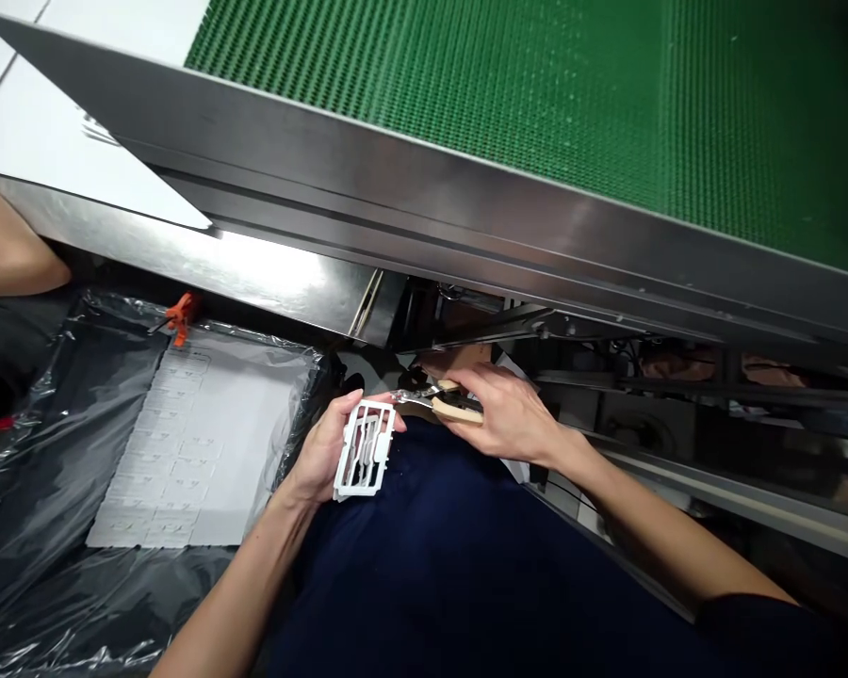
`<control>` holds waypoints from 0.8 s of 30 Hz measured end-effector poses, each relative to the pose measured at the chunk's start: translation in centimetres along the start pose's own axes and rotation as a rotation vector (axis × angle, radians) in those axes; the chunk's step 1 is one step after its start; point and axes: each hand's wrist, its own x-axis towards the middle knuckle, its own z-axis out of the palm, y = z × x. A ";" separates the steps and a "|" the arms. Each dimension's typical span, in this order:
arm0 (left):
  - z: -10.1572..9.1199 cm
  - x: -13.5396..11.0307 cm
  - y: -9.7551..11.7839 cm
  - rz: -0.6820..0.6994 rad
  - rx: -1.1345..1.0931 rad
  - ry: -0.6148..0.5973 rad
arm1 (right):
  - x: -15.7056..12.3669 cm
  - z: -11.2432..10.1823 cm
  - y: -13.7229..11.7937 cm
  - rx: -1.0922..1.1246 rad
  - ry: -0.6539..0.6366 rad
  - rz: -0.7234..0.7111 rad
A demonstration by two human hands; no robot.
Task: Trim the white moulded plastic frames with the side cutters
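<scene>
My left hand [323, 450] grips a white plastic moulded frame [363, 448] with thin bars inside, held upright over my dark blue lap. My right hand [510, 411] is closed round the tan handles of a pair of cutters [444, 402], whose metal jaws point left and meet the top edge of the frame. Both hands sit just below the steel edge of the conveyor.
A green ribbed conveyor belt [537, 94] with a steel side rail [367, 179] runs across the top. At the left, a bin lined with black plastic [57, 452] holds stacked white moulded parts [198, 443]; an orange clip [181, 314] pins the liner. Another person's arm [7, 250] shows at far left.
</scene>
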 end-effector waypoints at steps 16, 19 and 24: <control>0.1 -0.2 0.1 0.028 0.158 -0.014 | -0.3 0.5 0.3 -0.021 -0.041 -0.078; 0.1 -0.3 0.1 0.037 0.183 -0.018 | -0.6 0.6 0.3 -0.028 -0.039 -0.082; -0.1 -0.5 0.0 0.036 0.207 -0.047 | -0.8 0.5 0.1 -0.043 -0.026 -0.092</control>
